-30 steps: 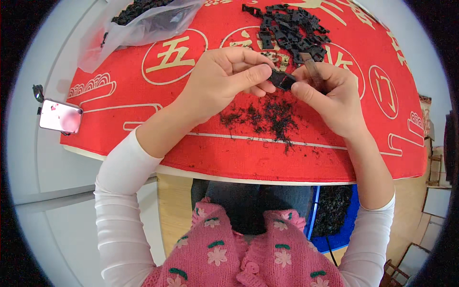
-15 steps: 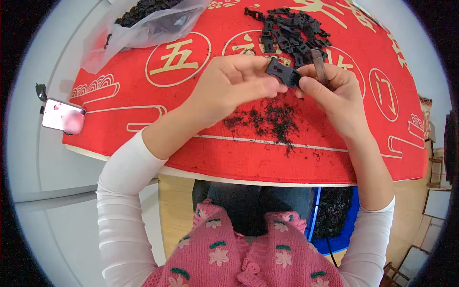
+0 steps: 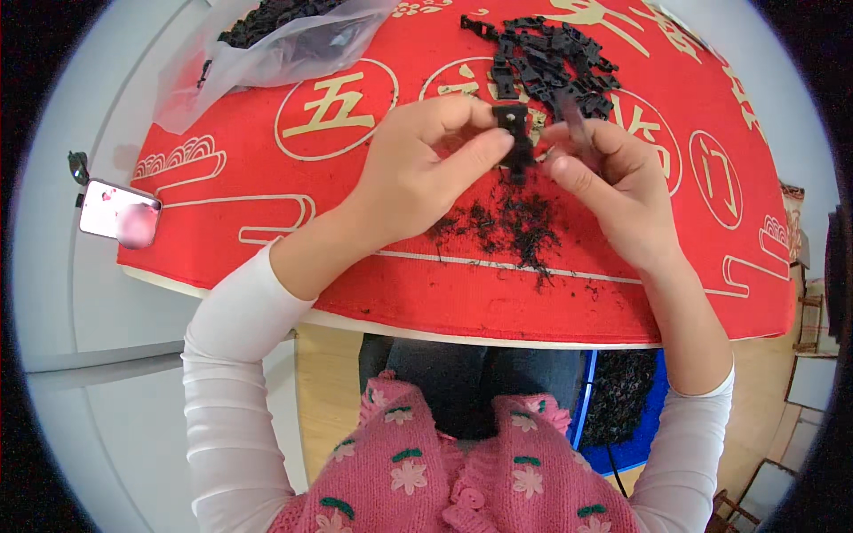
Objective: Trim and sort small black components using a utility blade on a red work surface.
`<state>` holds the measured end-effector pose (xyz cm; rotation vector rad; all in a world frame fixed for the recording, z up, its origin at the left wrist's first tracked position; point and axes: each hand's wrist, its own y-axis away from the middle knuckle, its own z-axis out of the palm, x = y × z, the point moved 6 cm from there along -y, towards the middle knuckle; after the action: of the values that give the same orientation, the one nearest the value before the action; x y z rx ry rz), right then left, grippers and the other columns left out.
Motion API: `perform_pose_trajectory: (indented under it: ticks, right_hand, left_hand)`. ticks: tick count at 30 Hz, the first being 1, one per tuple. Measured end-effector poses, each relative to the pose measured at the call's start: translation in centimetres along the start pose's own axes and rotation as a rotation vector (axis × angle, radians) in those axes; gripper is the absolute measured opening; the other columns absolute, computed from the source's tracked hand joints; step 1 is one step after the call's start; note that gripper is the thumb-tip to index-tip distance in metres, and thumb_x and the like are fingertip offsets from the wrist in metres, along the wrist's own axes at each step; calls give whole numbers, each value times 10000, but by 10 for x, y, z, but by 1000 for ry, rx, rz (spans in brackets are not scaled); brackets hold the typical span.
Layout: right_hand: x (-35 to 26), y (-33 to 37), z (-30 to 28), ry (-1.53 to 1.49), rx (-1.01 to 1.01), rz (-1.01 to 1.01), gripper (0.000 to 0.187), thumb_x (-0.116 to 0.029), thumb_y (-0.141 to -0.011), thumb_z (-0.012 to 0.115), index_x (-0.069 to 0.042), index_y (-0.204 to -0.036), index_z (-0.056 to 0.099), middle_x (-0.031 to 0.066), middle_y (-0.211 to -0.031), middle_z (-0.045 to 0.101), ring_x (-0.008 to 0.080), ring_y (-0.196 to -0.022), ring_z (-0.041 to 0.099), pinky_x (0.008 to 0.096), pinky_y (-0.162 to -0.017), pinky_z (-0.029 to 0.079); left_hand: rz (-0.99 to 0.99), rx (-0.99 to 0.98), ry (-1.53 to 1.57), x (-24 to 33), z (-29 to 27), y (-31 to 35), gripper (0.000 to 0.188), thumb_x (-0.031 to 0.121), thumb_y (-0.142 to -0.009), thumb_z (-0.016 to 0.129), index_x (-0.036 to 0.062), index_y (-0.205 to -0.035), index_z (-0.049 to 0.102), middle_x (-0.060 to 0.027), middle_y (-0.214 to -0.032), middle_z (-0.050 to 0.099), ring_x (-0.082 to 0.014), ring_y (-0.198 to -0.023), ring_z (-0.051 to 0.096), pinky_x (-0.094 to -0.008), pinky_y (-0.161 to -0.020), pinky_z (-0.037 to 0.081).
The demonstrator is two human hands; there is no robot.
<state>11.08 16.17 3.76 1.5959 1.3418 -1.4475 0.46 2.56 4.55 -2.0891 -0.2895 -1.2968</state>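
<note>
Between the thumb and fingers of my left hand is a small black plastic part, buckle-like in shape, upright over the table. Close to its right side, my right hand is closed around a thin grey-brown strip, blade-like, blurred and pointing up away from me. The right fingertips are a little apart from the part. Under both hands lies a scatter of fine black shavings. Just beyond them is a heap of similar black plastic parts.
A red tablecloth with gold patterns covers the table. At the far left, a clear plastic bag holds many black pieces. A lit phone stands by the left edge. Below the table, right of my lap, sits a blue tray with black scraps.
The black part has turned from lying slantwise between both hands to upright in my left hand. My right fingers have come off it, and the strip has tilted slightly left.
</note>
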Motion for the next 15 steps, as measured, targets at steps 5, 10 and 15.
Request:
perform_pose_trajectory:
  ticks: [5, 10, 15]
  right_hand:
    - [-11, -1, -2, 344, 48, -176, 284, 17, -848, 541, 23, -1128, 590, 57, -854, 609, 128, -719, 533, 223, -657, 437]
    - [-14, 3, 6, 697, 38, -284, 310, 37, -836, 504, 19, -1135, 586, 83, -896, 575, 185, -718, 520, 260, -642, 436]
    - [-5, 5, 22, 850, 31, -291, 318, 37, -829, 494, 18, -1131, 590, 114, -920, 548, 253, -715, 533, 309, -645, 454]
  left_hand:
    - [124, -72, -592, 6, -10, 1, 53, 48, -780, 634, -3, -775, 646, -39, -697, 608, -119, -575, 483, -227, -526, 375]
    - [192, -147, -860, 3, -4, 1, 64, 50, -762, 639, -6, -791, 648, -29, -689, 598, -126, -553, 443, -234, -522, 356]
    - [135, -136, -739, -2, -2, -1, 74, 67, -733, 635, -7, -734, 644, -52, -651, 587, -172, -516, 447, -276, -507, 376]
